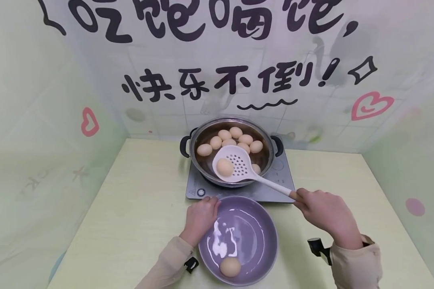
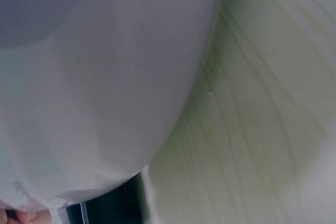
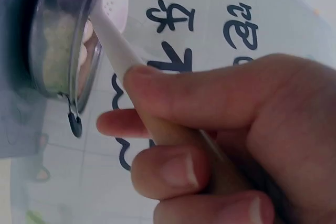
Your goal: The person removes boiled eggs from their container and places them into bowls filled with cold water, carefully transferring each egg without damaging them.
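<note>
My right hand (image 1: 325,210) grips the wooden handle of a white slotted skimmer (image 1: 240,166), with the fingers curled round it in the right wrist view. An egg (image 1: 225,167) lies in the skimmer's bowl, over the near part of a steel pot (image 1: 235,120). Inside the pot several eggs (image 1: 224,134) sit, mostly toward the back. At the left rim of a purple bowl (image 1: 271,237), my left hand (image 1: 201,218) holds the edge; its fingertips (image 2: 32,216) show under the bowl's pale outside in the left wrist view. One egg (image 1: 230,267) rests in the bowl's near side.
The pot stands on a grey induction cooker (image 1: 275,190), its black side handles (image 1: 185,146) sticking out left and right. A pale wooden table (image 1: 141,184) lies beneath everything. Printed plastic sheeting (image 1: 238,52) walls the back and both sides.
</note>
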The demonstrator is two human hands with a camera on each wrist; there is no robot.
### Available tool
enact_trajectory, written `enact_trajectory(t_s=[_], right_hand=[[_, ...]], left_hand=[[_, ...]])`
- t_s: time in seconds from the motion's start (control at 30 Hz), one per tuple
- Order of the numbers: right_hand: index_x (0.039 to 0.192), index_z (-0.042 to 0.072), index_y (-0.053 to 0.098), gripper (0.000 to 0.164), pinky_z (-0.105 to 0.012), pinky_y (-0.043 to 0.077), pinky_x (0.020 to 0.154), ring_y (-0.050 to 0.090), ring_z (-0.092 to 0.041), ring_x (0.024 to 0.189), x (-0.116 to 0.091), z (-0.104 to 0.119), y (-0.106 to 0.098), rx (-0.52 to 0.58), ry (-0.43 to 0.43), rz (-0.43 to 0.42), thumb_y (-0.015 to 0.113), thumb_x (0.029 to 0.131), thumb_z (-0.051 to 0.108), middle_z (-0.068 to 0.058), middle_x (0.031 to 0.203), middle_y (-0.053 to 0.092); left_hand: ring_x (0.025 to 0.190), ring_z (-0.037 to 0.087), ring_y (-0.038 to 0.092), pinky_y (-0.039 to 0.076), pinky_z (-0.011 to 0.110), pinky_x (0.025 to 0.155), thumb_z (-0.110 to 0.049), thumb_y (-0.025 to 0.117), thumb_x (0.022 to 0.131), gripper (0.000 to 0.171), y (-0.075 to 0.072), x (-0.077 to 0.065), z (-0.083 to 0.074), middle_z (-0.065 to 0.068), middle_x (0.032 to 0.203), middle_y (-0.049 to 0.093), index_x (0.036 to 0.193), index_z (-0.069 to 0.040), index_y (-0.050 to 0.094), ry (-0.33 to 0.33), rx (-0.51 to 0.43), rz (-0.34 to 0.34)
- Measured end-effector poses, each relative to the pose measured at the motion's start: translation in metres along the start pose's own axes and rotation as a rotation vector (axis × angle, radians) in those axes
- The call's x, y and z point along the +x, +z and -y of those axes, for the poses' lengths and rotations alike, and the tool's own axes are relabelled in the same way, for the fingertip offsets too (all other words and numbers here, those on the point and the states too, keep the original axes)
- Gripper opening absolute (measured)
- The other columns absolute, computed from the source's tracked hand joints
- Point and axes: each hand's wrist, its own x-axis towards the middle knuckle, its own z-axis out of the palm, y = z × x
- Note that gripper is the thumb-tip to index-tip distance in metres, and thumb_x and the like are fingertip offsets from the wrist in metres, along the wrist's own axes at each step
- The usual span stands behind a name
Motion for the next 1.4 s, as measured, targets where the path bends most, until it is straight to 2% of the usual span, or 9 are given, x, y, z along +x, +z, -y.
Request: enact_trajectory(t_s=[0.17,0.4,0.67,0.83,1.17,1.4], right_hand=[[0.085,0.021,0.057,0.005,-0.028,0.028,0.044,0.031,-0.008,0.046,-0.018,-0.008,-0.012,0.017,0.044,0.045,0.062,0.084,0.023,0.009,0.051,0.035],[0.084,0.026,0.051,0.009,-0.026,0.025,0.045,0.026,-0.005,0.047,-0.053,-0.017,-0.022,0.006,0.106,0.077,0.06,0.087,0.025,0.01,0.052,0.032],[0.087,0.028,0.052,0.01,-0.022,0.024,0.045,0.024,0.0,0.046,-0.091,-0.026,-0.015,-0.005,0.176,0.073,0.062,0.085,0.026,0.014,0.053,0.032],[0.095,0.028,0.055,0.01,-0.023,0.025,0.045,0.026,0.001,0.047,-0.109,-0.034,-0.006,0.012,0.219,0.112,0.061,0.086,0.027,0.016,0.055,0.033],[0.097,0.029,0.056,0.015,-0.022,0.024,0.045,0.026,0.001,0.047,-0.127,-0.043,0.012,0.051,0.24,0.17,0.064,0.084,0.03,0.015,0.054,0.032],[0.1,0.026,0.058,0.018,-0.022,0.026,0.046,0.029,0.002,0.049,-0.128,-0.042,0.022,0.089,0.252,0.238,0.064,0.083,0.029,0.021,0.058,0.04]], left_hand=[[0.043,0.019,0.052,0.038,0.029,0.037,-0.028,0.061,0.085,0.017,0.001,0.002,0.0,0.002,0.063,0.059,0.083,-0.012,0.067,0.003,-0.003,-0.003],[0.042,0.02,0.051,0.037,0.03,0.036,-0.028,0.06,0.086,0.018,0.001,0.005,0.0,0.002,0.062,0.058,0.08,-0.012,0.066,-0.003,0.001,-0.003],[0.042,0.02,0.051,0.037,0.03,0.037,-0.028,0.059,0.086,0.018,0.002,0.007,0.002,0.002,0.062,0.058,0.08,-0.012,0.065,0.001,-0.006,0.001],[0.043,0.021,0.052,0.039,0.031,0.037,-0.027,0.059,0.087,0.018,0.002,0.008,0.002,0.003,0.063,0.059,0.08,-0.011,0.065,0.004,-0.011,-0.006],[0.044,0.022,0.054,0.039,0.032,0.037,-0.026,0.06,0.086,0.017,0.002,0.009,0.001,0.004,0.064,0.06,0.081,-0.01,0.064,0.008,-0.022,-0.004],[0.045,0.024,0.054,0.04,0.034,0.038,-0.025,0.059,0.086,0.017,0.006,0.005,0.001,0.005,0.063,0.059,0.079,-0.01,0.064,0.001,-0.034,0.005]])
